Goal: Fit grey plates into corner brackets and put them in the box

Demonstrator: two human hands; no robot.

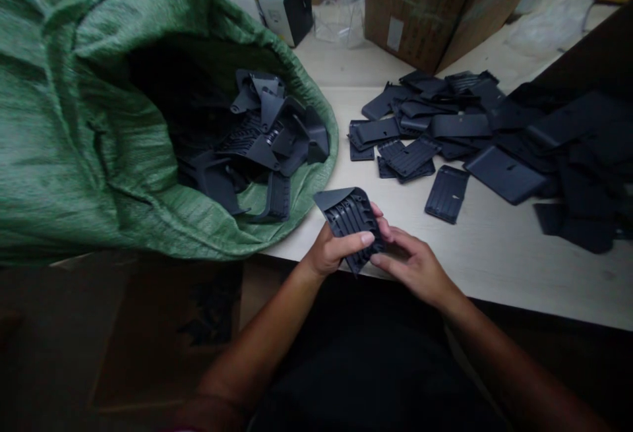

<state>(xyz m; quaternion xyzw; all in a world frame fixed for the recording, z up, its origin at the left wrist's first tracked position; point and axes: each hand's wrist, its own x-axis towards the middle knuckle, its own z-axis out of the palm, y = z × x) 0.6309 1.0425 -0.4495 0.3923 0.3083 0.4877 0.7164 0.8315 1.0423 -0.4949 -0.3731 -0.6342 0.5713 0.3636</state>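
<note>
A dark ribbed plastic part [350, 216] with a curved corner and a flat triangular end is held over the table's front edge. My left hand [332, 247] is closed around it, thumb across the ribs. On its right side, my right hand [413, 262] touches the lower edge with thumb and fingers, which are closed on that edge. To the left, a green woven sack [198, 234] lies with its mouth towards me, holding several similar dark parts [267, 128]. A single flat ribbed panel [446, 194] lies on the table, right of my hands.
A heap of dark flat panels [459, 125] spreads over the right of the pale table [336, 105]. Behind it stands a cardboard box [420, 10], with clear plastic wrap [548, 30] beside it. Below the table at left is an open carton [148, 346] with dark pieces inside.
</note>
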